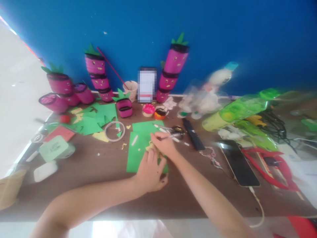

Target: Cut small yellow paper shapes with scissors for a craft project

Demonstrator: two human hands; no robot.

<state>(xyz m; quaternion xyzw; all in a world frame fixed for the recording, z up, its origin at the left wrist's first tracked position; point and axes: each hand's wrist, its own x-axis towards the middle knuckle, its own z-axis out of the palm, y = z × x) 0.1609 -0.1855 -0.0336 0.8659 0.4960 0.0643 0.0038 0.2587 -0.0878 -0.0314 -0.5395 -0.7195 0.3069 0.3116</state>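
Right fingers pinch pen, tip unclear; left fingers half-curled over green paper, partly hiding yellow scrap, grip can't tell.

On the right there is a dark phone (a white cable goes into its near end). Far from it, a green bottle is lying tilted. On the left, a white case is near a beige cup.

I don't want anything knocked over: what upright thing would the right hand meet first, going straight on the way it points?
The right hand would probably meet the small purple pot, beyond the flat green paper; depth is unclear.
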